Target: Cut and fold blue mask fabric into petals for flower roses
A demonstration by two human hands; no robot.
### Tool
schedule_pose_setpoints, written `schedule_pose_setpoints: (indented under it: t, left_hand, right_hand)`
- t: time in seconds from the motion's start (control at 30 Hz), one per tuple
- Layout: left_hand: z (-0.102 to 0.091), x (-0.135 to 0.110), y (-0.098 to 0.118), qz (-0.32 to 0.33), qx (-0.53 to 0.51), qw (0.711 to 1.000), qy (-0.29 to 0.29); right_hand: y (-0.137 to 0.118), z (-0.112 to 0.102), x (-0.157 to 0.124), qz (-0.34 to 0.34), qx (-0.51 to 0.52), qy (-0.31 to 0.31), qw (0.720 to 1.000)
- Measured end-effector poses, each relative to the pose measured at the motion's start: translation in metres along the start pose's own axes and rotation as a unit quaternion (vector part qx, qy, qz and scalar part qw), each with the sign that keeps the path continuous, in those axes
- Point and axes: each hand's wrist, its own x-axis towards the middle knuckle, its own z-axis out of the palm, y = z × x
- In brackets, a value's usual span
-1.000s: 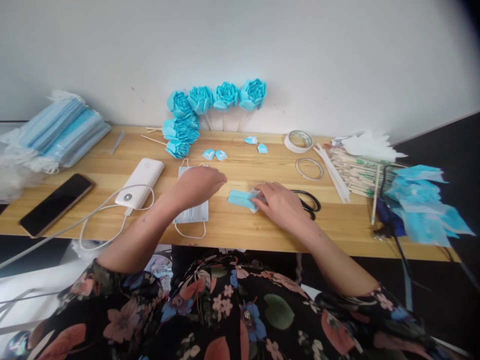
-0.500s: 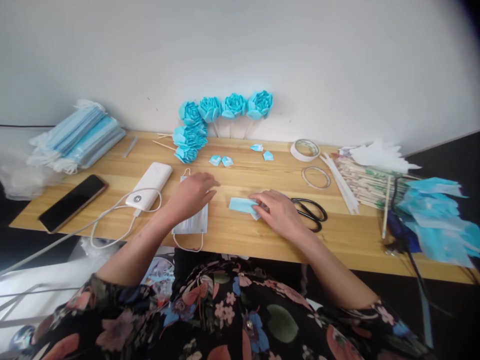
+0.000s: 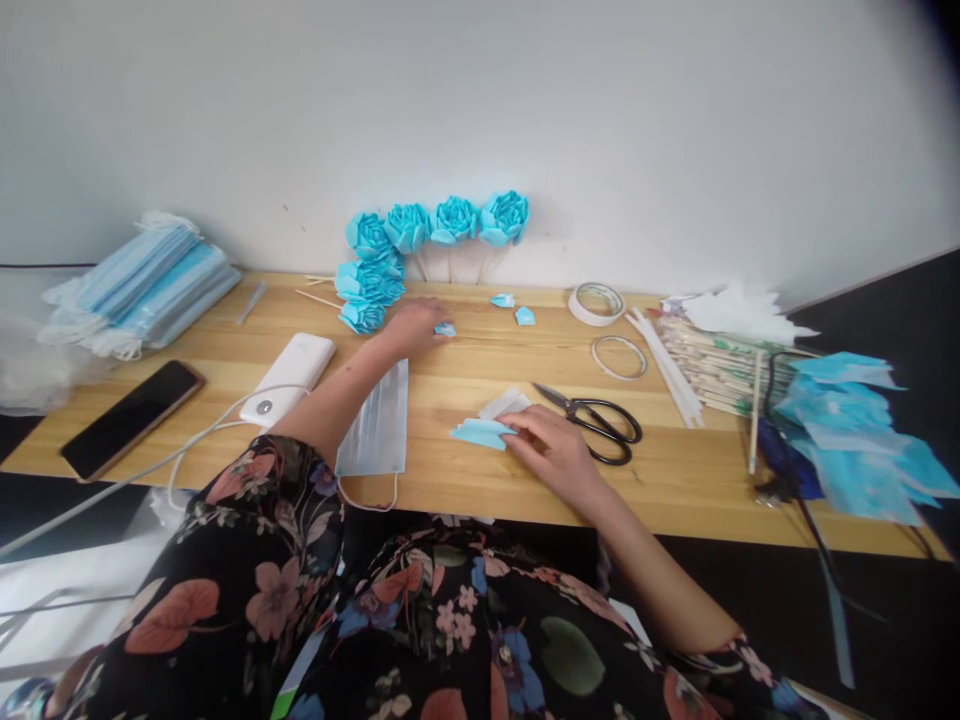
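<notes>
My left hand (image 3: 415, 325) reaches far across the wooden table (image 3: 480, 470) and rests on small folded blue pieces (image 3: 445, 329) near the blue fabric roses (image 3: 420, 235); its fingers curl over them. My right hand (image 3: 551, 450) lies near the front edge, fingers pressed on a folded blue mask piece (image 3: 480, 432). A whole face mask (image 3: 375, 430) lies under my left forearm.
Black scissors (image 3: 600, 420) lie right of my right hand. Two tape rolls (image 3: 596, 303), a bundle of sticks (image 3: 712, 365) and blue scraps (image 3: 855, 420) are at the right. A power bank (image 3: 289, 375), a phone (image 3: 131, 418) and a mask stack (image 3: 142, 285) are at the left.
My left hand has left the face mask and stretched forward to the small blue pieces by the roses. My right hand stayed on the folded blue piece.
</notes>
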Motion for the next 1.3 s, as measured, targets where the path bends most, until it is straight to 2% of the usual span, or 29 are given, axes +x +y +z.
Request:
schedule_pose_setpoints:
  t: [0.23, 0.43, 0.53, 0.63, 0.73, 0.83, 0.97, 1.13, 1.23, 1.3]
  left_hand:
    - [-0.007, -0.017, -0.018, 0.003, -0.096, 0.995, 0.007]
    - [-0.005, -0.024, -0.016, -0.019, -0.091, 0.995, 0.038]
    - [-0.002, -0.024, -0.017, -0.034, -0.07, 0.996, 0.034]
    - [-0.005, -0.025, -0.013, -0.041, -0.083, 0.995, 0.045]
    - [-0.019, -0.028, 0.006, -0.044, -0.147, 0.983, 0.102]
    - [-0.04, -0.035, 0.038, -0.04, -0.264, 0.952, 0.149]
    - [-0.055, -0.051, 0.082, -0.076, -0.428, 0.89, 0.135]
    - [-0.035, -0.071, 0.116, -0.132, -0.575, 0.799, 0.118]
    - [-0.02, -0.077, 0.129, -0.143, -0.653, 0.743, 0.031]
    - [-0.014, -0.076, 0.136, -0.14, -0.699, 0.701, -0.001]
  right_hand:
    - [0.005, 0.003, 0.001, 0.016, 0.009, 0.015, 1.0]
    - [0.008, 0.003, -0.001, 0.005, 0.009, 0.027, 1.0]
    - [0.008, 0.003, -0.002, 0.011, 0.01, 0.032, 0.999]
    - [0.006, 0.002, 0.0, 0.051, 0.031, 0.042, 0.997]
    - [0.006, 0.001, 0.004, 0.129, 0.086, 0.077, 0.985]
    - [0.009, -0.003, 0.013, 0.196, 0.155, 0.127, 0.96]
    - [0.011, -0.013, 0.028, 0.21, 0.193, 0.145, 0.947]
    - [0.006, -0.018, 0.043, 0.206, 0.092, 0.193, 0.955]
    - [0.003, -0.015, 0.046, 0.181, -0.01, 0.21, 0.961]
    - [-0.001, -0.012, 0.047, 0.14, -0.079, 0.189, 0.969]
